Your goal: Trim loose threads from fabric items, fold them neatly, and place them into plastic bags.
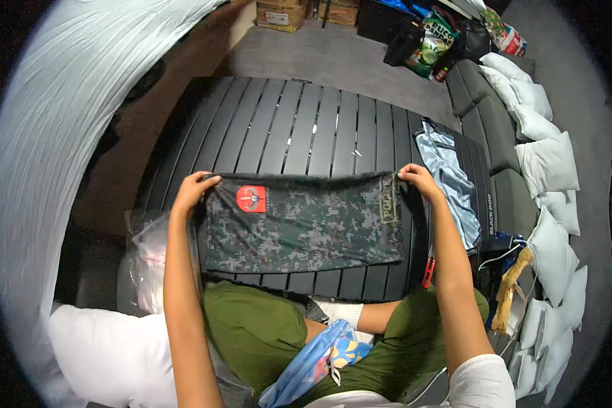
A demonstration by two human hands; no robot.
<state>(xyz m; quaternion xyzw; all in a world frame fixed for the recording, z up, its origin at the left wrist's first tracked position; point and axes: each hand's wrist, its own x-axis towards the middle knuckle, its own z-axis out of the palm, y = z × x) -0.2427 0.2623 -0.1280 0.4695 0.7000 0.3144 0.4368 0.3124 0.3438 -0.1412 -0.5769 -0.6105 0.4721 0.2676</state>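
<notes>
A folded camouflage garment (304, 223) with a red patch near its left corner lies flat on a black slatted table (299, 129). My left hand (194, 189) pinches its far left corner. My right hand (418, 179) pinches its far right corner, by a small olive patch. Both forearms reach up from the lower edge on either side of the garment. My lap in green trousers sits below the table's near edge.
A light blue shiny cloth (449, 178) lies on the table's right side. A clear plastic bag (149, 262) sits at my left, a blue patterned bag (319, 360) on my lap. White pillows (547, 163) line the right; boxes and bags stand at the far end.
</notes>
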